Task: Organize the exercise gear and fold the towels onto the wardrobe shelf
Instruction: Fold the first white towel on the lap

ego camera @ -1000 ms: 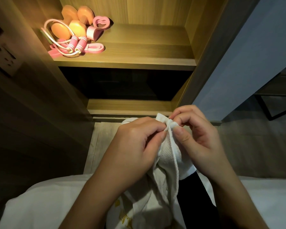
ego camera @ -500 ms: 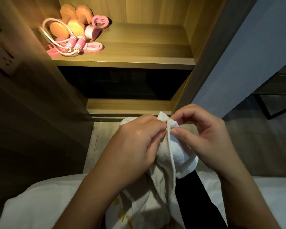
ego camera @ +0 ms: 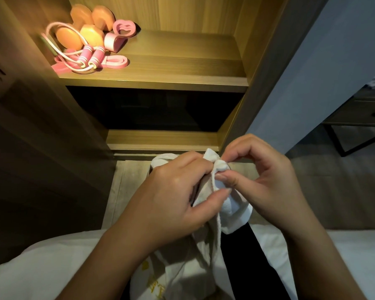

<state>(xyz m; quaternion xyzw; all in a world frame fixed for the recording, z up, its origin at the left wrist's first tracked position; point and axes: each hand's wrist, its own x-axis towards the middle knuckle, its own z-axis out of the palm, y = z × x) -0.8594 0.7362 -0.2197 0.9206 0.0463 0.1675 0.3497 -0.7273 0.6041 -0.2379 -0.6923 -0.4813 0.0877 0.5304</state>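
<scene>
Here, in the head view, a white towel (ego camera: 234, 213) is held up before the wardrobe, above the bed (ego camera: 41, 267). Its bunched top is gripped by the left hand (ego camera: 171, 198), fingers curled round the cloth. Its corner is pinched between thumb and forefinger of the right hand (ego camera: 266, 182), and the rest hangs down. On the lit shelf (ego camera: 171, 72), toward its left rear, dumbbells (ego camera: 90, 35), a rope (ego camera: 91, 58), a band (ego camera: 115, 61) and a heart-shaped ring (ego camera: 124, 28) are piled together, well apart from the towel.
</scene>
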